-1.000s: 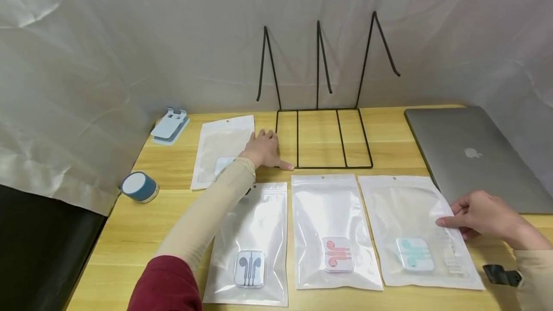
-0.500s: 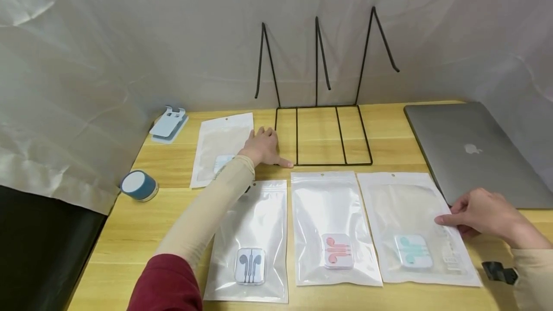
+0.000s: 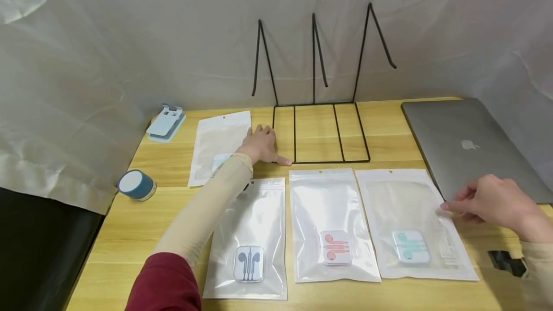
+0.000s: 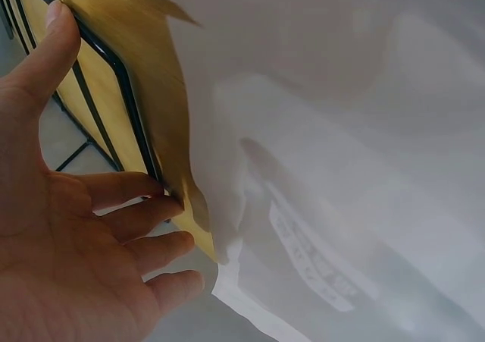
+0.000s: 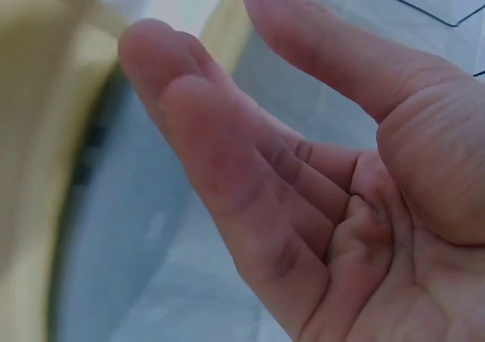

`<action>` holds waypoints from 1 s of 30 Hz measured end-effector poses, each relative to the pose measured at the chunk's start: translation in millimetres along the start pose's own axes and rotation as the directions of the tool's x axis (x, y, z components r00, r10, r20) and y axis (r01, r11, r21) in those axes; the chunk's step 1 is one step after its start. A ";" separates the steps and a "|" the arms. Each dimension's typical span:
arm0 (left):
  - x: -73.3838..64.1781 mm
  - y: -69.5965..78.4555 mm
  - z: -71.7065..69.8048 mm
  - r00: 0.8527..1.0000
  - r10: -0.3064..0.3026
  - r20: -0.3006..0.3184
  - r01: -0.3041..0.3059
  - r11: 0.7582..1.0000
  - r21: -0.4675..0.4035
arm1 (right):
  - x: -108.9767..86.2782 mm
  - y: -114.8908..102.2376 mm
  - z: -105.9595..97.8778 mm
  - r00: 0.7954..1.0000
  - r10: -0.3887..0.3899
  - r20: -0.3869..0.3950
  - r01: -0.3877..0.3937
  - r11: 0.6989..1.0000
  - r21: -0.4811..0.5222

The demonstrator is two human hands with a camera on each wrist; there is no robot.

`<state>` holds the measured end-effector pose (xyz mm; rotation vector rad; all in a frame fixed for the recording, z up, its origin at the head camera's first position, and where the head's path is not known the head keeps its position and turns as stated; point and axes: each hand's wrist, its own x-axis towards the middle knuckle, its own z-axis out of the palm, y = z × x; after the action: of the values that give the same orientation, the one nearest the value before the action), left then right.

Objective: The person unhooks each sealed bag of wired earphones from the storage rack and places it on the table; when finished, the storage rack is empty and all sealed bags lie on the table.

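Observation:
My left hand (image 3: 262, 145) rests at the near left corner of a black wire display rack (image 3: 314, 103), thumb on the front bar and fingertips at the side bar (image 4: 130, 103). My right hand (image 3: 497, 203), its thumb apart from loosely bent fingers (image 5: 220, 160), hovers by the right edge of a zip bag (image 3: 389, 205) holding mint earphones (image 3: 411, 246) in a clear case. Left of it lie a bag with pink earphones (image 3: 336, 247) and one with grey earphones (image 3: 248, 263). Another white zip bag (image 3: 216, 133) lies behind my left forearm, its cased item partly covered.
A closed grey laptop (image 3: 471, 133) lies at the right, near the right hand. On the left are a blue cylinder (image 3: 137, 185) with a white top and a folded pale-blue stand (image 3: 166, 123). Grey cloth (image 3: 194, 37) hangs behind the three upright hooks.
My right hand has let go of the right edge of the mint earphones' bag and risen slightly. The left hand stays at the rack's corner. The head view has tilted slightly down.

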<state>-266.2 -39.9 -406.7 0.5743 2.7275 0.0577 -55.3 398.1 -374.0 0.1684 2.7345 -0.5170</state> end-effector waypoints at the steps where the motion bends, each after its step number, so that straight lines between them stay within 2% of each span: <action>1: 0.0 0.2 -0.2 1.000 -0.003 0.002 0.003 1.000 0.005 | 1.0 -2.7 -4.1 1.000 -0.019 -0.024 0.019 1.000 -0.011; 6: 0.9 0.7 -1.4 1.000 -0.003 0.020 0.002 1.000 0.026 | 14.6 -21.0 -23.4 0.982 -0.116 -0.150 0.106 0.992 -0.071; 10: 2.1 1.0 -1.5 1.000 0.009 0.030 -0.010 1.000 0.019 | 28.3 -40.2 -34.5 0.962 -0.130 -0.241 0.113 0.990 -0.086; 13: 2.6 0.0 -0.2 0.999 0.009 0.031 -0.009 1.000 0.013 | 40.3 -56.2 -39.8 0.953 -0.119 -0.278 0.104 0.992 -0.069; 15: 3.2 -0.9 1.0 0.999 0.010 0.030 -0.011 1.000 0.010 | 48.8 -67.3 -42.1 0.951 -0.125 -0.284 0.112 0.992 -0.063; 23: 3.7 -3.3 4.7 1.000 0.011 0.015 -0.010 1.000 -0.004 | 80.4 -112.0 -48.3 0.957 -0.180 -0.227 0.169 0.983 -0.065; 28: 0.8 -1.6 2.2 0.999 0.039 0.006 -0.039 0.999 -0.028 | 94.2 -131.7 -49.2 0.946 -0.230 -0.230 0.228 0.973 -0.035; 30: -0.5 -0.1 -0.8 0.998 0.056 -0.022 -0.057 0.998 -0.039 | 98.7 -137.8 -48.3 0.938 -0.259 -0.229 0.258 0.966 -0.037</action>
<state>-266.1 -40.2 -405.8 0.6424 2.7231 0.1326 -187.2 293.5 -321.8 -0.1459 3.0072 -0.5911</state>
